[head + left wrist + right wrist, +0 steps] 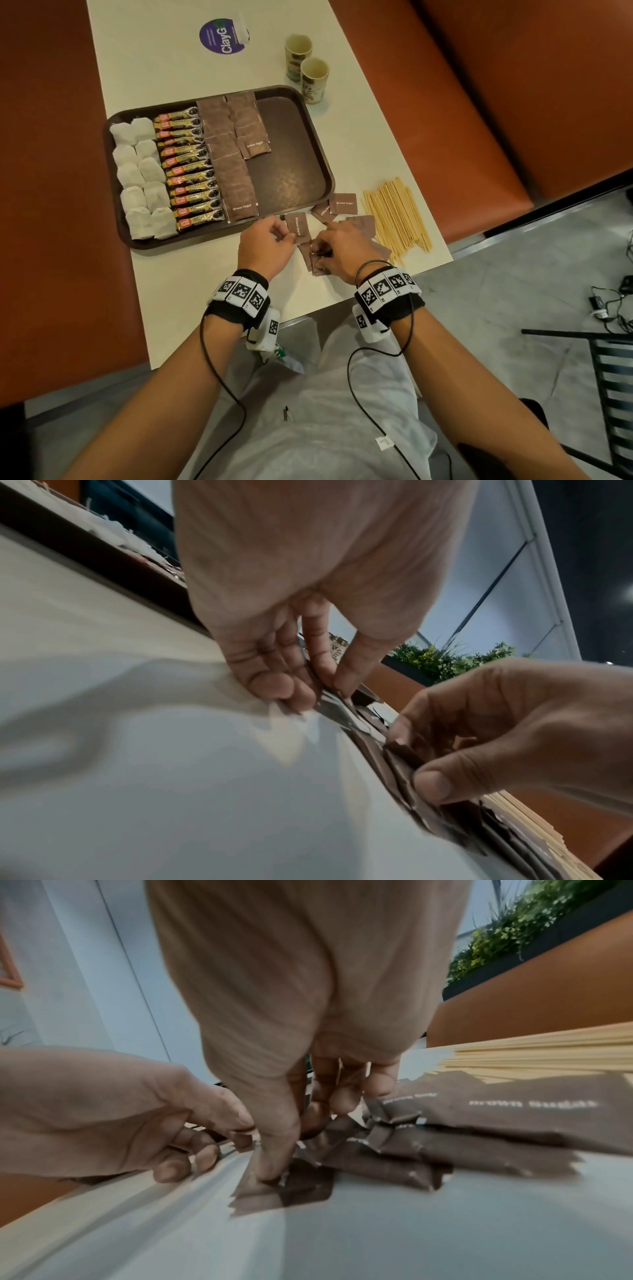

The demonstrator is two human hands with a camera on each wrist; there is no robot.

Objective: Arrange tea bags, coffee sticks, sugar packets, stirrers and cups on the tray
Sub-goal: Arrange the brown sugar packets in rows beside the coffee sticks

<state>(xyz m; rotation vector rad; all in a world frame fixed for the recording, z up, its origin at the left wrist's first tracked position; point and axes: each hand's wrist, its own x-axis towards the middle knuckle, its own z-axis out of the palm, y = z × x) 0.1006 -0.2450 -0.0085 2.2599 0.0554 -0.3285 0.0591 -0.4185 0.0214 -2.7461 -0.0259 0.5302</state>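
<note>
Just in front of the brown tray (318,144), my left hand (286,236) pinches a brown sugar packet (297,224) between thumb and fingers. Close beside it, my right hand (320,251) pinches another packet (404,753) out of the loose pile of sugar packets (363,226), thumb (274,1161) down on it. The tray holds white tea bags (140,174) at its left, then a row of coffee sticks (190,171), then two columns of sugar packets (233,154). Wooden stirrers (397,216) lie right of the pile. Two paper cups (313,77) stand behind the tray.
The tray's right part is bare. A round purple sticker (222,36) lies on the white table (191,291) at the back. Orange bench seats (496,102) flank the table on both sides. Cables (609,305) lie on the floor at the right.
</note>
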